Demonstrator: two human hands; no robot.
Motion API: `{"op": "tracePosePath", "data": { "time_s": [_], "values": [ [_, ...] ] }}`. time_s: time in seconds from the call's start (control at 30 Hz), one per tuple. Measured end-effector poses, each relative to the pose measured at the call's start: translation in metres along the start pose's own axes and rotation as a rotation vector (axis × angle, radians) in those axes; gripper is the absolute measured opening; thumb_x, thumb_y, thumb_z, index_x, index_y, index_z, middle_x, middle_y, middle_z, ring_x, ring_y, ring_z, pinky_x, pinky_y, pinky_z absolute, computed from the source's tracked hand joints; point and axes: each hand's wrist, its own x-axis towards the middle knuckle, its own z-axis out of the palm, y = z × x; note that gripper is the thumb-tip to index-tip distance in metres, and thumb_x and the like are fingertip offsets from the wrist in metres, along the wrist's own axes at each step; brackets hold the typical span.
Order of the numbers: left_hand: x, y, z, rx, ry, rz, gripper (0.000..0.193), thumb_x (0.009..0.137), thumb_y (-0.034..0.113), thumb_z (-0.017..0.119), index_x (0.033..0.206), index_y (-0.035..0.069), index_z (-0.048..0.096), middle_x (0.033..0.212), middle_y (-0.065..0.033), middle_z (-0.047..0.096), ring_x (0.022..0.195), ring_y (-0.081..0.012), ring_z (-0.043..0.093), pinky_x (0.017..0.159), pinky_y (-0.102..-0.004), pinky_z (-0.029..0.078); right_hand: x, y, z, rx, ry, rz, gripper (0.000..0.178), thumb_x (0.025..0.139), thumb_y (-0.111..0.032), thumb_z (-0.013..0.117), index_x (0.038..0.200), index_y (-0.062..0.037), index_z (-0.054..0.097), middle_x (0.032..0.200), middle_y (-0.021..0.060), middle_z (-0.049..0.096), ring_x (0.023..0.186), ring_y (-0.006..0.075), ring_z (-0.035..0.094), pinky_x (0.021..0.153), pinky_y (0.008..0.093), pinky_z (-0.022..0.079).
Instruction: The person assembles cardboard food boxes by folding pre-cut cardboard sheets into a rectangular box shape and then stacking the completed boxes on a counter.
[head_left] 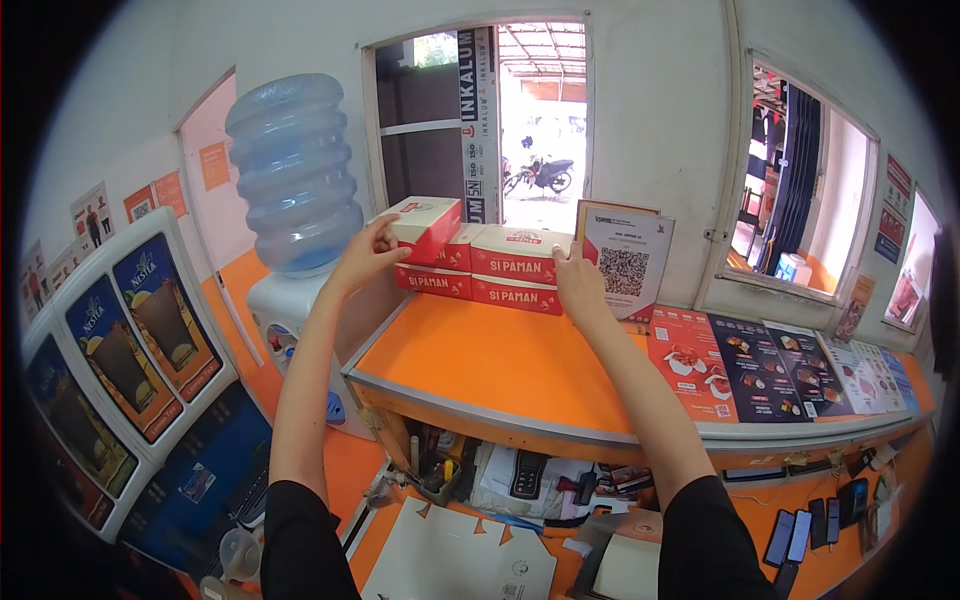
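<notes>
Red-and-white cardboard food boxes are stacked at the far end of the orange counter [480, 355]. My left hand [376, 248] grips the left end of a box [428, 226] that sits tilted and askew on top of the left stack. Below it lie an upper left box [458, 254] and a lower left box [434, 281]. My right hand [577, 275] holds the right end of the upper right box [514, 254], thumb in front, the other fingers largely hidden. Under that one rests a lower right box [515, 294].
A water dispenser [290, 300] with a large blue bottle [297, 170] stands left of the counter. A framed code sign [630, 260] and menu sheets [740, 365] are to the right. Below, a shelf holds flat cardboard [455, 555], a handheld device [527, 473] and several phones [798, 535].
</notes>
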Motion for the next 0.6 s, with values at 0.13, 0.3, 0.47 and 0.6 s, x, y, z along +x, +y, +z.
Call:
{"op": "tracePosePath", "data": {
  "time_s": [0.13,0.3,0.47,0.6],
  "values": [
    [-0.001,0.015,0.025,0.627,0.17,0.279,0.073,0.072,0.025,0.078,0.136,0.016,0.044,0.097,-0.0131,0.054,0.088,-0.0284,0.055,0.08,-0.0389,0.045,-0.012,0.007,0.003,-0.029,0.009,-0.026,0.05,0.08,-0.005,0.056,0.13,-0.0061,0.049,0.109,0.0199,0.05,0.072,0.0294,0.064,0.059,0.0397,0.055],
    [0.013,0.006,0.055,0.599,0.342,0.053,0.083,0.07,0.036,0.079,0.14,0.017,0.038,0.128,-0.0255,0.042,0.116,-0.04,0.047,0.096,-0.0486,0.039,-0.023,0.003,-0.013,0.027,-0.028,-0.054,0.056,0.079,-0.007,0.059,0.133,-0.0076,0.045,0.109,0.0185,0.049,0.075,0.0299,0.063,0.061,0.0398,0.054],
    [0.029,0.013,0.116,0.1,0.039,0.01,0.088,0.069,0.04,0.078,0.141,0.013,0.035,0.138,-0.0276,0.031,0.125,-0.0439,0.037,0.104,-0.046,0.036,-0.024,0.007,-0.013,0.027,-0.064,-0.035,0.057,0.077,-0.007,0.063,0.131,-0.0064,0.046,0.105,0.0167,0.05,0.077,0.0303,0.062,0.062,0.0398,0.054],
    [0.029,0.031,0.141,0.691,0.017,0.013,0.092,0.067,0.038,0.079,0.142,0.011,0.032,0.146,-0.0145,0.022,0.135,-0.0354,0.026,0.104,-0.0567,0.032,-0.023,0.007,-0.011,0.047,-0.066,-0.062,0.053,0.081,-0.006,0.053,0.133,-0.0059,0.045,0.112,0.0208,0.048,0.074,0.0316,0.065,0.058,0.0418,0.054]
  ]
}}
